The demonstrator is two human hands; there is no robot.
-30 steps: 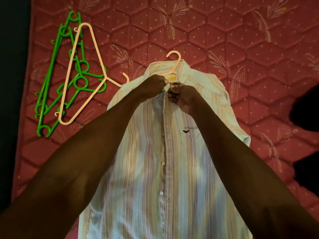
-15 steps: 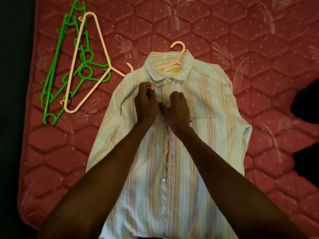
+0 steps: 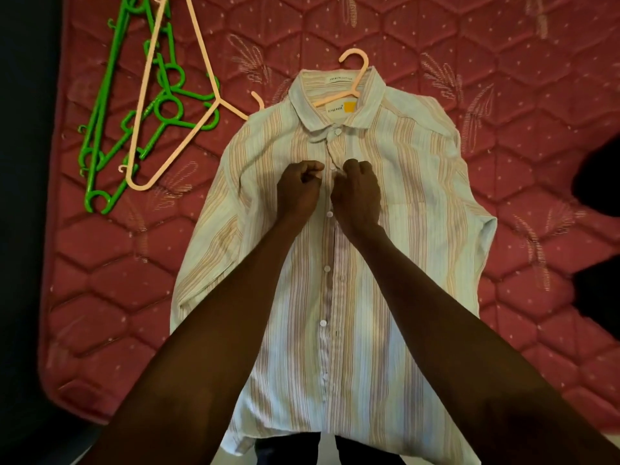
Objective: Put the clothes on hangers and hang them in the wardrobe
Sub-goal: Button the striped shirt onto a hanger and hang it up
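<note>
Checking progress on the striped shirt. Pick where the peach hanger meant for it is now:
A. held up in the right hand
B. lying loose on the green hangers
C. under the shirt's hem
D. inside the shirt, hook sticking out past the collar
D: the peach hanger runs inside the collar of the striped shirt, with its hook sticking out past it.

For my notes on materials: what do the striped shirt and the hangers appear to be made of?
Striped shirt: thin woven cloth, probably cotton; matte, softly creased. Peach hanger inside its collar and green hangers: likely moulded plastic, smooth, uniformly coloured, slightly glossy.
</note>
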